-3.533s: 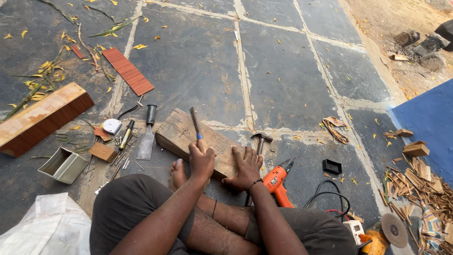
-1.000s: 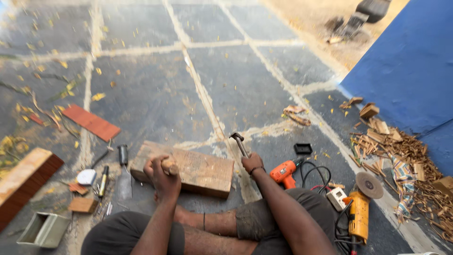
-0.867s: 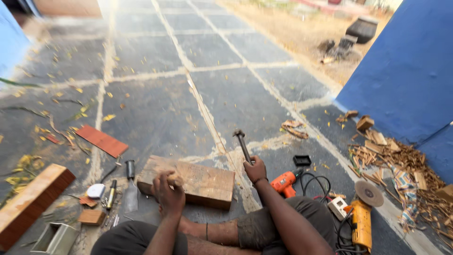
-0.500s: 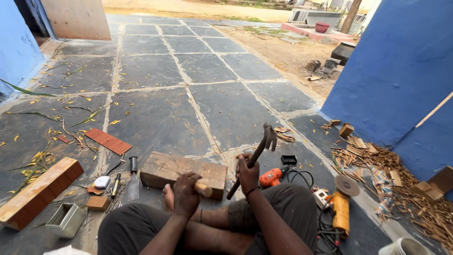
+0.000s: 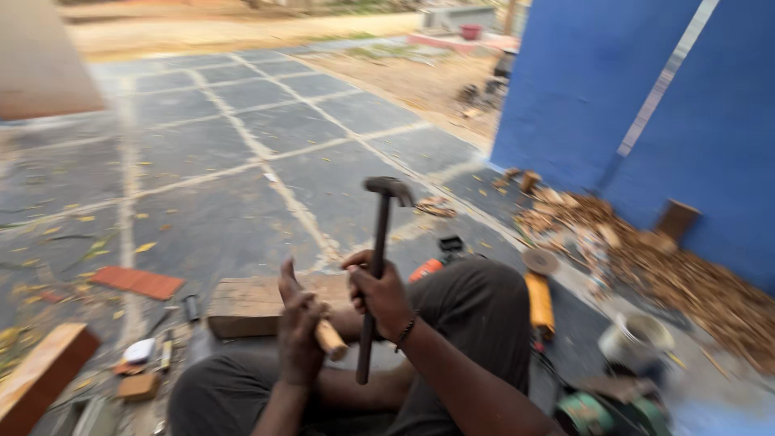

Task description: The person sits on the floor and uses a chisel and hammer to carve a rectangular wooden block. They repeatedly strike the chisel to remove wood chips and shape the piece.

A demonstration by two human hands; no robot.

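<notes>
Sitting behind the wooden block (image 5: 262,305), you have your right hand (image 5: 379,295) clamped on a raised hammer (image 5: 376,266) and your left hand (image 5: 299,335) wrapped around a chisel handle (image 5: 331,340). Blurred view: a mistimed swing could hit your knuckles.

Blue wall (image 5: 646,105); grey paving (image 5: 242,186); seemingly tan wooden block (image 5: 258,303).

Bright, even daylight; shadows soft and faint. Heavy motion blur across the entire frame, strongest at the edges. No glare. Distant background slightly overexposed at top.
</notes>
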